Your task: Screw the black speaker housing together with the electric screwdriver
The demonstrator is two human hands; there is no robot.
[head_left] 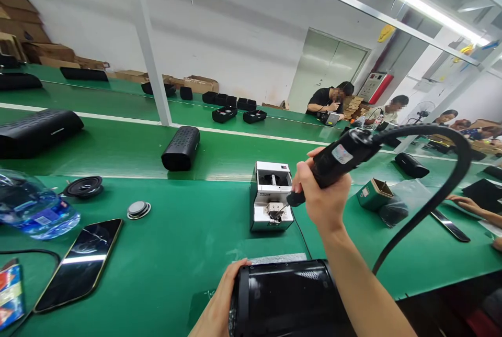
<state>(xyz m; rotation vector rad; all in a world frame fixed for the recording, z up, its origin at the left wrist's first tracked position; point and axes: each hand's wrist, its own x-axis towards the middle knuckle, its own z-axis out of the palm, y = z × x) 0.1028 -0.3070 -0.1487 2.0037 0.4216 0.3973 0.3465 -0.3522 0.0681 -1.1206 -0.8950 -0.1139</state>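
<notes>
My right hand point(323, 190) is wrapped round a black electric screwdriver point(345, 156), whose thick cable loops off to the right. The screwdriver's tip points down and left, at the front of a small white-and-black screw feeder point(271, 198). Whether the bit touches a screw there is too small to tell. At the bottom, my left hand point(225, 298) grips the left end of a glossy black speaker housing point(288, 298). Part of that housing lies behind my right forearm and below the picture's edge.
A phone point(80, 264), water bottle point(35, 209), speaker driver point(83, 187) and small round metal part point(138, 209) lie left. Black speakers point(181, 147) stand on the green belt point(219, 151). Right are a green box point(374, 194) and a co-worker's hand point(466, 203); other people sit farther back.
</notes>
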